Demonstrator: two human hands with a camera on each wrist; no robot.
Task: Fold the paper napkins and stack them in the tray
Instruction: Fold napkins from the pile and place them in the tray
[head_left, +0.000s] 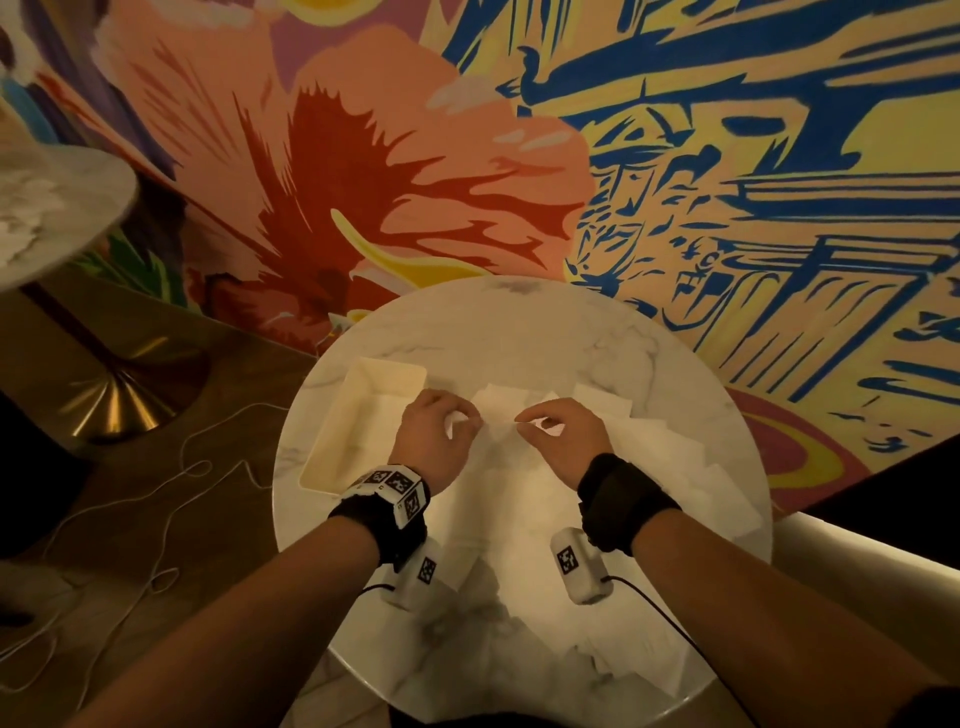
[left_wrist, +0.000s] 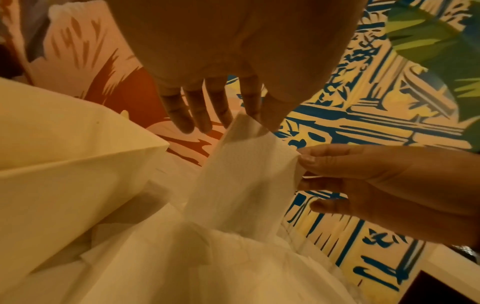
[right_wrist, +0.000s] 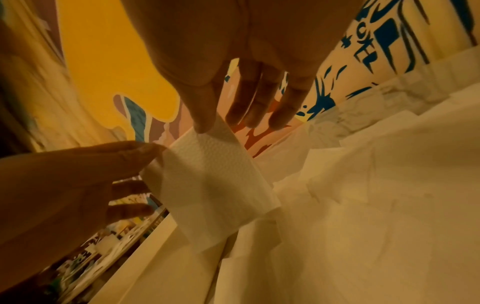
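Note:
Both hands hold one white paper napkin (head_left: 493, 434) up above the round marble table (head_left: 519, 332). My left hand (head_left: 441, 421) pinches its left top corner between thumb and forefinger; the other fingers hang straight. My right hand (head_left: 550, 428) pinches the right top corner the same way. The napkin (left_wrist: 244, 176) hangs down between them, its lower part draping onto loose napkins (head_left: 649, 457). In the right wrist view the napkin (right_wrist: 213, 181) shows an embossed texture. A cream rectangular tray (head_left: 337, 441) sits left of my left hand; I see no napkin in it.
Several unfolded white napkins (head_left: 613, 660) are spread over the right and near parts of the table. A painted mural wall (head_left: 467, 156) stands right behind the table. A second marble table (head_left: 47, 208) with a brass base is far left. White cables (head_left: 156, 519) lie on the floor.

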